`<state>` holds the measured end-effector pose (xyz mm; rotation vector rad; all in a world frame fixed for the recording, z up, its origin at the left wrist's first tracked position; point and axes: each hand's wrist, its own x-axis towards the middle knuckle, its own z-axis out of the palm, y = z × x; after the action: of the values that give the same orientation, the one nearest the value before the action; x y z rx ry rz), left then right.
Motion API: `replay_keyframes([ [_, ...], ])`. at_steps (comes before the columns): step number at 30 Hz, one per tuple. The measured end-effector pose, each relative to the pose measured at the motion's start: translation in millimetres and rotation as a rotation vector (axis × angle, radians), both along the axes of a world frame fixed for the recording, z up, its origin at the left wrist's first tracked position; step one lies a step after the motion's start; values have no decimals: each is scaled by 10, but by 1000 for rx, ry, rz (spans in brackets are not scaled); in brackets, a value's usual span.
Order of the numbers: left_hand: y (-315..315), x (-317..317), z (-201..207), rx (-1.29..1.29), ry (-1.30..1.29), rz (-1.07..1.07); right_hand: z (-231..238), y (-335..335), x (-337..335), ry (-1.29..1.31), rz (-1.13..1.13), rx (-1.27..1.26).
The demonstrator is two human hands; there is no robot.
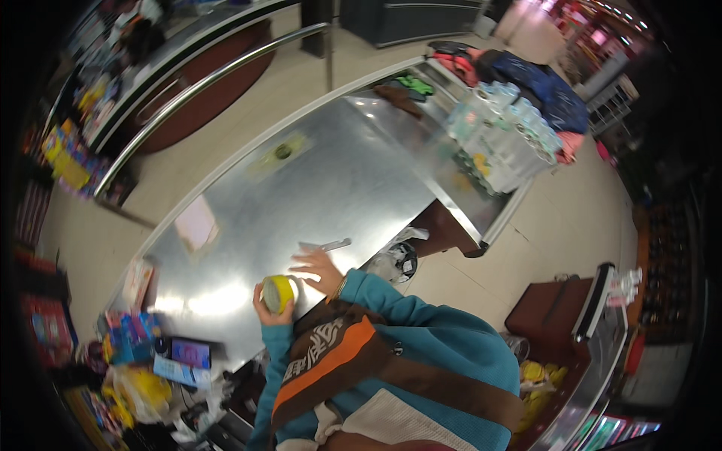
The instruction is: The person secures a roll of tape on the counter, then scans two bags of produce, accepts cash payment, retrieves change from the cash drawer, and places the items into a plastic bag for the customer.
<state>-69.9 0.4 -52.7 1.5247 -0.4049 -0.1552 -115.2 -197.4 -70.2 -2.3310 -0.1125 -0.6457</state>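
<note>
My left hand [269,311] grips a round yellow roll [279,293], which looks like a roll of tape with a greyish flat side facing up. It is held at the near edge of the metal counter [301,173]. Just to the right, my right hand [322,272] hovers with its fingers spread and slightly blurred; nothing shows in it. Beyond those fingers lies a slim grey object [335,244], too small to identify. Both arms wear teal sleeves.
At the far right end stands a wrapped pack of bottles [508,135], beside dark blue and pink cloth items [545,86]. A small box [138,284], a lit phone screen [191,353] and a yellow plastic bag [143,392] sit left. Behind runs a metal rail [218,79].
</note>
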Motion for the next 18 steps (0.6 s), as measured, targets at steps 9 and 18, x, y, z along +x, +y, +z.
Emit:
replay_keyframes([
  [9, -48, 178, 653, 119, 145, -180, 955, 245, -84, 12, 294, 557],
  [18, -46, 169, 1399, 77, 172, -318, 1257, 232, -35, 96, 73, 943],
])
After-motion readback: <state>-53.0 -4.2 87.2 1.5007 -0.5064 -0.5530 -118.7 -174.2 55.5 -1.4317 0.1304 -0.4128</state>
